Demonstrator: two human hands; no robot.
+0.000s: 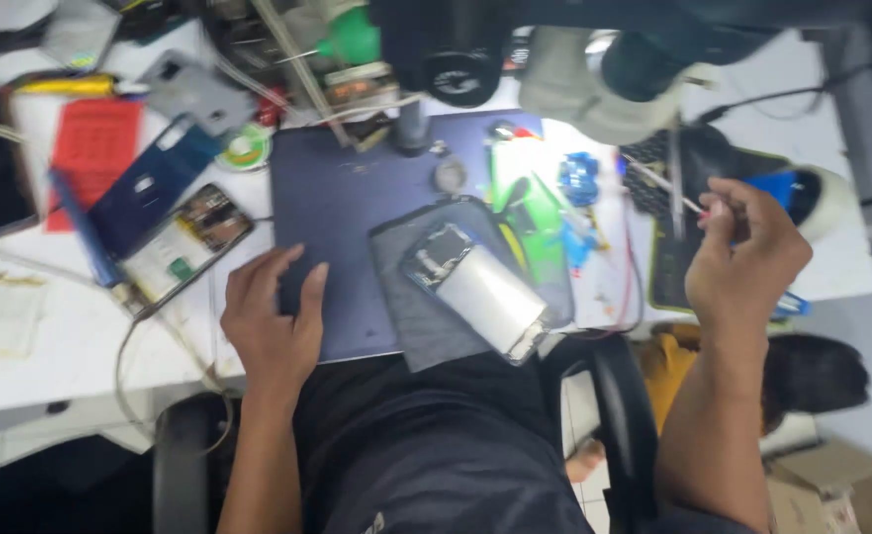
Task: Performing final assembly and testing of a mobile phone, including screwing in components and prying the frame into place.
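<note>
Tweezers (675, 188), thin and pale, are pinched in the closed fingertips of the right hand (742, 259) above the bench's right edge, their long axis running up and away toward the microscope (594, 79). Left hand (275, 318) lies flat with fingers spread, holding nothing, on the dark mat's (342, 198) near-left corner. An opened phone (477, 289) lies diagonally on a grey cloth (406, 307) between the hands.

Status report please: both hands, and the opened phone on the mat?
Left hand flat on blue mat. Right hand raised, pinching thin tool. Opened phone untouched on grey cloth.
</note>
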